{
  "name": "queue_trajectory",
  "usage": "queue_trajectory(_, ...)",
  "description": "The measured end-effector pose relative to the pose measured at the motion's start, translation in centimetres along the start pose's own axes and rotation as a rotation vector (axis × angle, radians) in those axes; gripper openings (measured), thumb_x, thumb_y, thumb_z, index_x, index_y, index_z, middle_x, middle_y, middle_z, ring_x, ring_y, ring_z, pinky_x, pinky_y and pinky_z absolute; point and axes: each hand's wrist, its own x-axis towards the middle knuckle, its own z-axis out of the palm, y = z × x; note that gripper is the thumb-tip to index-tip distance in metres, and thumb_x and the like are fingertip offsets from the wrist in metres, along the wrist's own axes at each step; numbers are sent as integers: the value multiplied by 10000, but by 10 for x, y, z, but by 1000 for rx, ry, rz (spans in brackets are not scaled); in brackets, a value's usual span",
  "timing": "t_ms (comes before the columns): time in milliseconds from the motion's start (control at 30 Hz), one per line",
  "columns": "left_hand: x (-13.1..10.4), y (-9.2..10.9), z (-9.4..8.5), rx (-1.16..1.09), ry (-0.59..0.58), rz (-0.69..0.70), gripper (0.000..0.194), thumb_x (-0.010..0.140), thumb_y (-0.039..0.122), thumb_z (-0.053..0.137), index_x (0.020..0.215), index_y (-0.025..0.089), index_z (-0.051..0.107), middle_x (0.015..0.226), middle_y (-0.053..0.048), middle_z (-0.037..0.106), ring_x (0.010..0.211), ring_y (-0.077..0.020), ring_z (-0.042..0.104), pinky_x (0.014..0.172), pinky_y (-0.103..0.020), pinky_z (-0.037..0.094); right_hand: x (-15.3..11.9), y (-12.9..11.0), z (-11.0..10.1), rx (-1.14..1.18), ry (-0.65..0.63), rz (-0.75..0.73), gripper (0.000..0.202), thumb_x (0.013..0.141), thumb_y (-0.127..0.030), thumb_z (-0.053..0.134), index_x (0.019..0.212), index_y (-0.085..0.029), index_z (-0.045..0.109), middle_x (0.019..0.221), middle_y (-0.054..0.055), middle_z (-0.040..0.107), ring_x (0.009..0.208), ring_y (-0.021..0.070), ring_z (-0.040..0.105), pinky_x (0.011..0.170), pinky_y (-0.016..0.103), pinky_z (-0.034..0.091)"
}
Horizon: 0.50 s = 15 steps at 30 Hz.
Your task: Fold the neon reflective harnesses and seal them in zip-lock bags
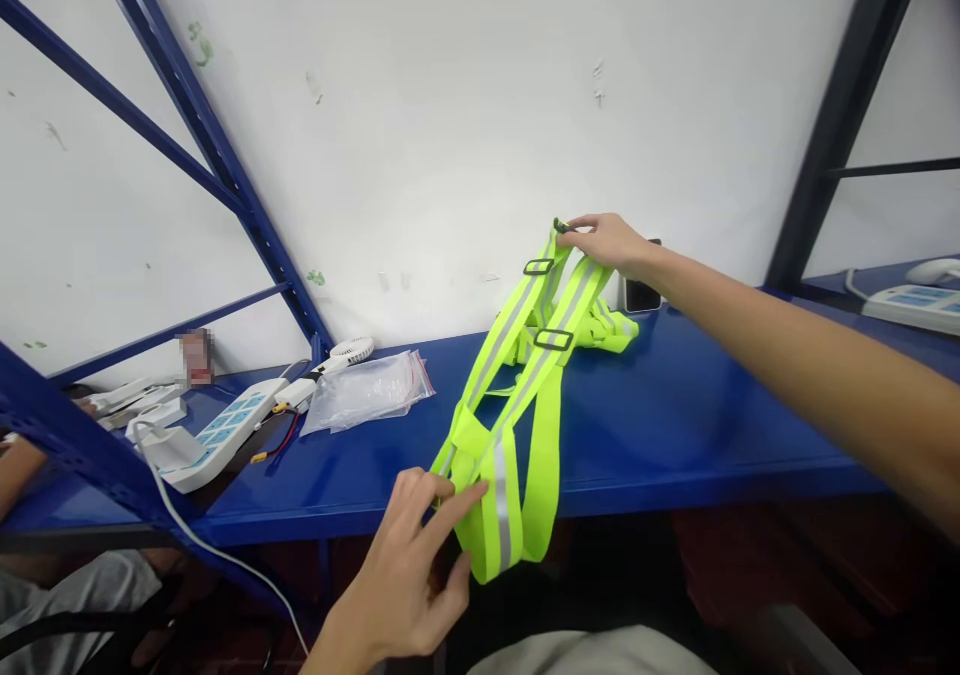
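Head view: Above a blue table (675,425), a right hand (609,241) pinches a yellow harness (544,465), part-spread, part-bunched; the left hand (397,570) touches its lower straps (grip unclear).

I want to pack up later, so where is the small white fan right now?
The white fan lies at the table's back edge, left of centre, just behind the clear plastic bags.

On the surface (675,405), bunched straps (611,327) lie toward 1 o'clock, the phone (643,296) just right of them. Bags (367,395) lie at 11 o'clock, the fan (354,349) just behind. At 10 o'clock, the power strip (225,433) bears a plug (171,447); wires (285,437) lie between strip and bags.
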Motion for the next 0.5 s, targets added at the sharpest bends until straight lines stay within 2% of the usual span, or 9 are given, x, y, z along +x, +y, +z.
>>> queue_trajectory(67, 4, 3, 7, 63, 59, -89, 607, 828, 250, 620, 1408, 192, 449, 953, -73, 598, 843, -205, 525, 796, -390, 463, -1, -4, 0, 38, 0, 11, 502, 718, -479, 731, 1118, -177, 697, 871, 97, 673, 731, 244, 608, 671, 390, 515)
queue_trajectory(167, 11, 4, 15, 170, 73, -159, 555, 806, 363, 705, 1309, 198, 535, 903, -58, 669, 775, -192, 532, 784, -379, 432, -5, -13, -1, 68, -7, 25, 389, 742, -456, 725, 1007, -171, 727, 864, 106, 675, 729, 241, 615, 662, 380, 508)
queue_trajectory(267, 12, 1, 18, 259, 122, -131, 356, 873, 214, 624, 1227, 202, 593, 801, -23, 681, 722, -162, 528, 811, -373, 413, -8, -19, -2, 92, -40, 28, 326, 766, -452, 718, 932, -172, 734, 825, 106, 665, 709, 234, 613, 638, 367, 494)
queue_trajectory(400, 8, 8, 13, 382, 262, -6, 401, 859, 34, 544, 1201, 225, 630, 676, 9, 583, 692, -146, 498, 855, -379, 426, -8, -21, -2, 107, -100, 15, 296, 798, -472, 692, 837, -180, 723, 751, 82, 627, 644, 201, 574, 597, 347, 452)
queue_trajectory(500, 8, 27, 1, 391, 196, 110, 419, 853, 10, 528, 1208, 199, 646, 734, -16, 586, 752, -154, 530, 928, -399, 458, -6, -22, -5, 78, -111, -16, 325, 811, -508, 669, 807, -186, 711, 738, 71, 607, 633, 188, 541, 590, 337, 420)
